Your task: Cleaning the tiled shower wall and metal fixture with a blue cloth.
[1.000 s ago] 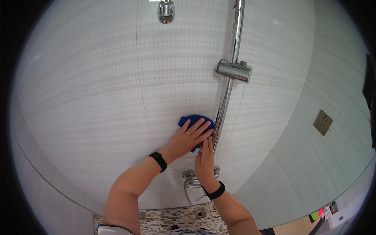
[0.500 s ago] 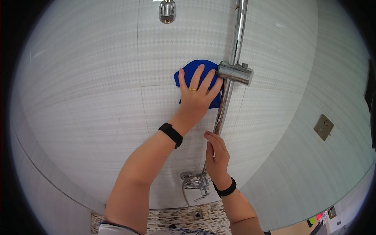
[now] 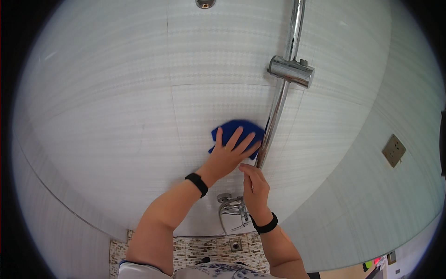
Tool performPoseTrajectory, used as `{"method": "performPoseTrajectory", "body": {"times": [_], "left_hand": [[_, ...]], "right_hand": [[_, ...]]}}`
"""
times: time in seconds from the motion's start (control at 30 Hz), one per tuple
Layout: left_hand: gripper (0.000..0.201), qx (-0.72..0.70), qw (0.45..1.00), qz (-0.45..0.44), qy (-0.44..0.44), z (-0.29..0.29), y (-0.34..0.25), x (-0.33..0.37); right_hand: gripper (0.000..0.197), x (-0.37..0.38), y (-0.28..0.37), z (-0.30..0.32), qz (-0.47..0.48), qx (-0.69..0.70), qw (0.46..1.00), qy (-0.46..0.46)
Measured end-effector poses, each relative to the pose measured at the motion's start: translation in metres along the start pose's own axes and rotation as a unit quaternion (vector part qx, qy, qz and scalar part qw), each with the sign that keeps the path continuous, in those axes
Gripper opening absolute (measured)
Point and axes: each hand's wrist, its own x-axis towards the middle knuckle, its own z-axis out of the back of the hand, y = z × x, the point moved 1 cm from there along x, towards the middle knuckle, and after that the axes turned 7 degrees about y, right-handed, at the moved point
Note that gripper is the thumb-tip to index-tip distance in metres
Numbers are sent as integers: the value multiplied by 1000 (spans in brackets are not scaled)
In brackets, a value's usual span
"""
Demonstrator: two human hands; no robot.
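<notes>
My left hand (image 3: 227, 156), with a ring on one finger, lies with spread fingers on a blue cloth (image 3: 240, 132). It presses the cloth against the pale tiled wall, and the cloth's right edge meets the chrome shower rail (image 3: 275, 114). Just below and to the right, my right hand (image 3: 256, 188) is at the lower part of the rail, its fingers bent and drawn together around it; the grip itself is partly hidden. A chrome slider bracket (image 3: 291, 72) sits on the rail well above both hands.
Below my hands is a chrome mixer tap (image 3: 234, 209) with a curved hose. A floor drain (image 3: 236, 245) lies in the mosaic floor. On the right wall is a socket plate (image 3: 394, 150); a metal wall fitting (image 3: 205, 3) shows at the top edge.
My left hand and the blue cloth have slid down the wall, from beside the slider bracket to well below it. My right hand has shifted slightly down the rail. The view has tilted downward.
</notes>
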Motion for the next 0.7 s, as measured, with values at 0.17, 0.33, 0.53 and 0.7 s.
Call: {"method": "performPoseTrajectory", "body": {"times": [0.17,0.33,0.53,0.7], "left_hand": [[54,2,1000,6,21,-10,1,-48],[53,-2,996,73,-54,16,31,-26],[53,23,968,166,-184,64,92,60],[59,77,979,120,-146,84,110,81]], "right_hand": [[20,-4,-7,-2,-15,-11,999,36],[22,2,-7,-2,-31,-28,998,40],[23,4,-16,-2,-61,10,998,23],[25,3,-19,-5,-56,4,998,16]]}}
